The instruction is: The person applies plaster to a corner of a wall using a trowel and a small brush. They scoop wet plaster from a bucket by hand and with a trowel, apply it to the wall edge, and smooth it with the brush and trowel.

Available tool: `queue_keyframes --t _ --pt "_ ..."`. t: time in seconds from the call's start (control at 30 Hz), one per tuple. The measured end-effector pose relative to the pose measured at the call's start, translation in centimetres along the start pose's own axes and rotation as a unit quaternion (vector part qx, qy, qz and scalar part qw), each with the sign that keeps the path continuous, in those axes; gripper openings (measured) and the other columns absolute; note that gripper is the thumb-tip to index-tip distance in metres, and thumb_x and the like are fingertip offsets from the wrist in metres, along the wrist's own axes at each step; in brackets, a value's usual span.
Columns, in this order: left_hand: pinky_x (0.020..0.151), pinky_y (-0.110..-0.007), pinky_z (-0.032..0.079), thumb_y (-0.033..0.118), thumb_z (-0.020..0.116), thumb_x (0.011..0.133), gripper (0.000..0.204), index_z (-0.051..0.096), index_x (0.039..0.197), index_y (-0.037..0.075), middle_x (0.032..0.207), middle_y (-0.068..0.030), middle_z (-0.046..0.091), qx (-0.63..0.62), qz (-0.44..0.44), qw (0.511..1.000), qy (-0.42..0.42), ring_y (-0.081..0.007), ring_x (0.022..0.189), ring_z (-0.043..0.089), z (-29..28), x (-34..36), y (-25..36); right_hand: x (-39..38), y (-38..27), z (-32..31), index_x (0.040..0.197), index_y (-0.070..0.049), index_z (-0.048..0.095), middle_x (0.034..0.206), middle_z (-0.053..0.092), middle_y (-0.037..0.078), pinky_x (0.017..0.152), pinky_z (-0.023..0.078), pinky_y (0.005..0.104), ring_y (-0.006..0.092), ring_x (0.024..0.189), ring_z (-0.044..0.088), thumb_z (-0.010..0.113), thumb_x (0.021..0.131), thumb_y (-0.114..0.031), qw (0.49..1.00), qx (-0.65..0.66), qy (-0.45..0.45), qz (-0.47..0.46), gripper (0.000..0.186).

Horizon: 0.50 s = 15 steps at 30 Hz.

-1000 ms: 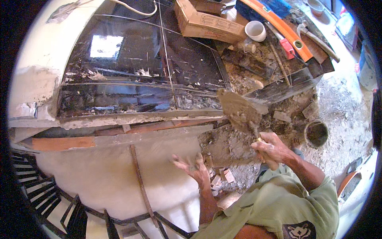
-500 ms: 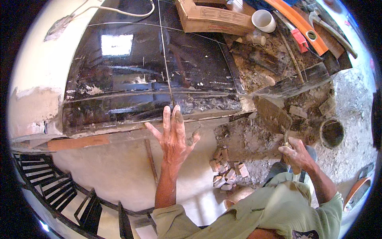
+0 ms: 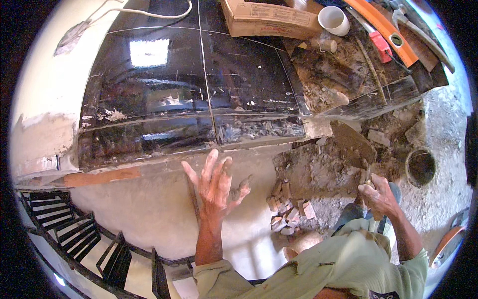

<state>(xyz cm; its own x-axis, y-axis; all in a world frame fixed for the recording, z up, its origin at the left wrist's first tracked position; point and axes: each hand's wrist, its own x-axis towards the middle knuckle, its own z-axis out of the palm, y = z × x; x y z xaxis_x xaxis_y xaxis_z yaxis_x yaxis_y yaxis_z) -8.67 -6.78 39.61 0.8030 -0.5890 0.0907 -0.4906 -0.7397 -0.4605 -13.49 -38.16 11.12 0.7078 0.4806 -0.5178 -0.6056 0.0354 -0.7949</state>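
My left hand (image 3: pixel 215 183) hangs with its fingers spread, dusty and holding nothing. Its fingertips are near the front edge of the black polished tiles (image 3: pixel 149 97), just below the pale joint line (image 3: pixel 205 74) that divides them. Off to the right, my right hand (image 3: pixel 381 195) is closed round the handle of a trowel (image 3: pixel 352 143). The trowel's broad, mortar-stained blade points up and left, by the right end of the tiled ledge. From this view I cannot tell whether the blade touches anything.
A cardboard box (image 3: pixel 274 21), white cup (image 3: pixel 333 21), orange level (image 3: pixel 381 30) and hammer (image 3: pixel 423 40) lie at the far right. Broken bricks (image 3: pixel 291 214) and a round bucket (image 3: pixel 420 167) stand below on the rubble floor. A black railing (image 3: pixel 74 224) runs at lower left.
My left hand has drawn back from the tile joint toward me, its fingers slightly more bent. The trowel is still in my right hand; the whole view has shifted a little.
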Motion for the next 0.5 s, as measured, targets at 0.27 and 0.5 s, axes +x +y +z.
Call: queue_keyframes --t 0.27,0.5 --pt "0.113 -0.062 0.016 0.039 0.065 0.086 0.074 0.032 0.144 0.008 0.136 -0.0110 0.048 -0.082 -0.170 0.969 0.159 -0.0312 0.131 0.043 3.9 -5.7 1.2 -1.2 1.3 -2.4 0.080 -0.001 0.052 0.067 0.051 0.004 0.060 0.044 0.0332 0.0164 0.066 0.051 0.064 0.081 -0.036 0.998 -0.029 0.061 -0.004 0.037" --pt "0.111 -0.048 0.027 0.026 0.068 0.085 0.103 -0.009 0.152 0.009 0.152 -0.0140 0.023 -0.365 -0.471 0.724 0.349 -0.0298 0.137 0.029 9.7 -2.2 3.3 -2.5 9.7 -6.9 0.097 0.002 0.057 0.076 0.057 0.010 0.067 0.047 0.0379 0.0196 0.070 0.056 0.065 0.083 -0.032 0.987 -0.048 0.138 0.062 0.037"
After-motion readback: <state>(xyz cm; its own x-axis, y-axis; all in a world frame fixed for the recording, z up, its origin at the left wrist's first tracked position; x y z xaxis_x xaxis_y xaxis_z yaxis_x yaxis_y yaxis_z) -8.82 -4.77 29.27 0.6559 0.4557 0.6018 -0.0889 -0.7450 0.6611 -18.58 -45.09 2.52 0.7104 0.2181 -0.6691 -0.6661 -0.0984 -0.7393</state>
